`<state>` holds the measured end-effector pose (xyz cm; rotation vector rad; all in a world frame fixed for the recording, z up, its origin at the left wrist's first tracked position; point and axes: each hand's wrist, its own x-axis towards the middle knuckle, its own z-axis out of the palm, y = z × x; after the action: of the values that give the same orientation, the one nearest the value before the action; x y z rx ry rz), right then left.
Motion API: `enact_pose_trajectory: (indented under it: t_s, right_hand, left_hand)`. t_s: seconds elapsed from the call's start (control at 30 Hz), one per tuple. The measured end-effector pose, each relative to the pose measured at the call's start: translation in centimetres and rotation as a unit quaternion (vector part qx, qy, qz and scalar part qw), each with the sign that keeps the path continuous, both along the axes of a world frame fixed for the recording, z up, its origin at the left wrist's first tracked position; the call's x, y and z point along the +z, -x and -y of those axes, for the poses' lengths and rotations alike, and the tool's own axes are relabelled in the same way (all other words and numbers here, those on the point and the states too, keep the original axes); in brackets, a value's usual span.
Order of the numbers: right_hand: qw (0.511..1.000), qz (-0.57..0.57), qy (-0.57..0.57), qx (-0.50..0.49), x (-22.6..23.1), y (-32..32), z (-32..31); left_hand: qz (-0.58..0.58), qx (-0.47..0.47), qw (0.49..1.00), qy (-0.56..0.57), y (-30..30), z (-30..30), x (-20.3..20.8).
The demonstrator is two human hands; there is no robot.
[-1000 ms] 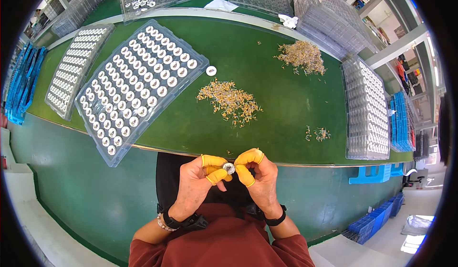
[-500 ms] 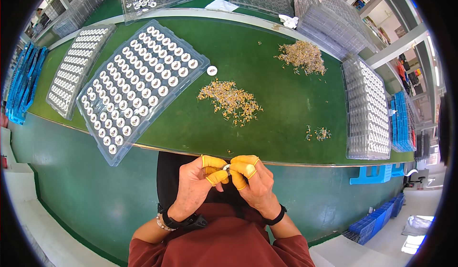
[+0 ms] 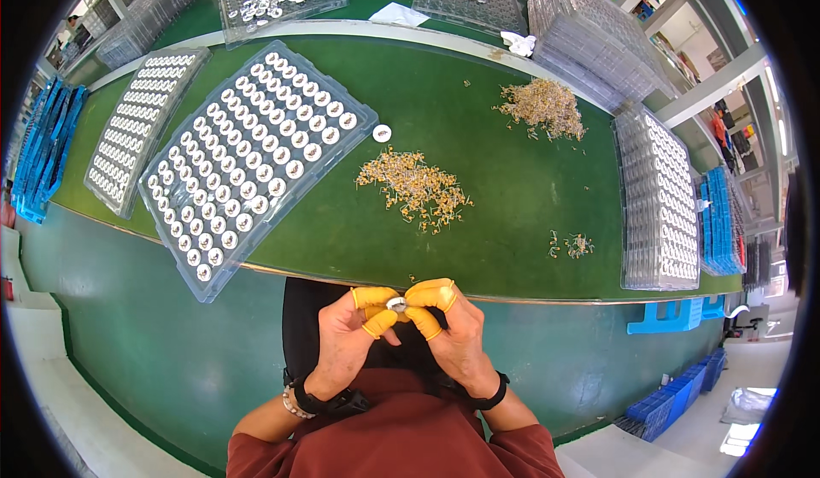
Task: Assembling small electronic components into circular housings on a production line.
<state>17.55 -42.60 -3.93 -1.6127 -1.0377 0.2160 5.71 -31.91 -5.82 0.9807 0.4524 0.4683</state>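
Between my two hands, just off the table's front edge, is a small round white part [image 3: 396, 304] with a metallic face. My left hand [image 3: 352, 328] pinches it from the left, its fingertips in yellow finger cots. From the right, my right hand [image 3: 446, 324] closes on the same part with yellow-covered thumb and fingers. Whatever else the fingertips may hold is hidden. A similar loose white disc [image 3: 382, 133] lies beside the clear tray [image 3: 342, 155], which holds rows of such discs. Nearer the table's middle spreads a pile of small yellow components with wire leads [image 3: 416, 189].
A second filled tray [image 3: 128, 149] lies farther left. Another component pile [image 3: 541, 108] sits back right, with a smaller cluster [image 3: 579, 245] nearer. Stacked filled trays [image 3: 662, 213] stand at the right end. A tray of loose discs [image 3: 282, 4] rests beyond the pale rail.
The round part has turned so that more of its white rim and face shows between my fingers. My hands have shifted slightly left, and my right fingers have changed their grip.
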Motion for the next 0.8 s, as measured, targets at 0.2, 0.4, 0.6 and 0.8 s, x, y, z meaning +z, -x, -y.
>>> enact_pose_trajectory:
  t_s: [0.2,0.4,0.6,0.8]
  right_hand:
    - [0.973,0.180,0.139,-0.049,0.7,-2.2,-0.4]
    - [0.934,0.287,0.212,-0.004,1.8,-2.4,-1.2]
    - [0.970,0.128,0.205,0.017,2.1,-2.6,-0.7]
    - [0.960,-0.265,0.079,0.039,1.8,-1.7,0.3]
  left_hand:
    - [-0.003,0.047,0.999,-0.010,0.0,-1.7,1.0]
    - [0.015,0.053,0.998,-0.012,-0.3,-1.9,1.7]
    - [-0.032,0.008,0.999,-0.009,-0.3,-1.5,1.6]
    - [-0.025,-0.046,0.999,0.002,0.2,-1.5,1.6]
